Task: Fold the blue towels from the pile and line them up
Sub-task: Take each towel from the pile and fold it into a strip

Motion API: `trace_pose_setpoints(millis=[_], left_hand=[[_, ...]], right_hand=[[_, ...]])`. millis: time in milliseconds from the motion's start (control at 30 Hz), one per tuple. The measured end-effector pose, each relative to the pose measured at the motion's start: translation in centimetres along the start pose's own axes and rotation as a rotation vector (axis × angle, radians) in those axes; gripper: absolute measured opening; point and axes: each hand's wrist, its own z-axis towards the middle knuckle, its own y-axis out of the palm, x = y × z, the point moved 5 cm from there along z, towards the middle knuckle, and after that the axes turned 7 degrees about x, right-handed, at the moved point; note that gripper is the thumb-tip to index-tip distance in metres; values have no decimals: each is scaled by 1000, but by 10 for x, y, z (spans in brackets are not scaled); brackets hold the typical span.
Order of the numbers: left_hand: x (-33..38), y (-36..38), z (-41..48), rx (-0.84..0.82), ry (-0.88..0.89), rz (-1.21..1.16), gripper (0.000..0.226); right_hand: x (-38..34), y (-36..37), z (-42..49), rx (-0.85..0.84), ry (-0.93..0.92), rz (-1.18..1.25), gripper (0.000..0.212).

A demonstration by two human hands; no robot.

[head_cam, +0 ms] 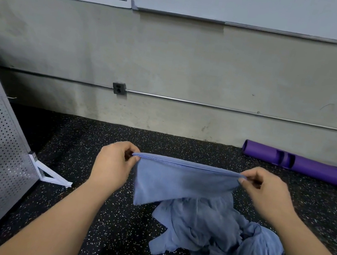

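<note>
On the speckled black floor (101, 238) lies the crumpled pile of blue towels (222, 241). Over its far edge hangs one towel (176, 183), stretched between the left grip (113, 162) and the right grip (267, 193), each pinching a top corner.

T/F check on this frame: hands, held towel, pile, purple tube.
1. The left hand and right hand both pinch the top edge of one blue towel. True.
2. A crumpled towel pile sits on the speckled floor beneath it. True.
3. The held towel lies flat on the floor. False: it hangs stretched between the hands.
4. The purple tube stands upright at left. False: it lies along the wall at right.
</note>
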Motion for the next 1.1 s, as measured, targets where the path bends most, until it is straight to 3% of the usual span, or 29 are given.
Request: trace_pose_setpoints(millis=[267, 500, 600, 800, 867, 1000, 1100], left_hand=[[1, 10, -1, -15, 4, -115, 15], [27, 1, -9, 152, -91, -498, 7], [38, -2, -15, 221, -63, -482, 8], [37, -5, -12, 327, -98, -379, 5], [28, 3, -11, 288, -170, -364, 4], [3, 25, -11, 202, -377, -451, 10], [-11, 37, -11, 135, -491, -510, 20]], right_hand=[[-2, 13, -2, -6, 53, 113, 9], [-37, -2, -14, 280, 55, 371, 11], [-46, -5, -20, 384, 76, 382, 14], [-42, -3, -15, 429, 157, 437, 17], [-33, 9, -11, 354, 280, 542, 22], [-8, 44, -15, -76, 738, 804, 28], [-5, 50, -22, -254, 818, 854, 30]])
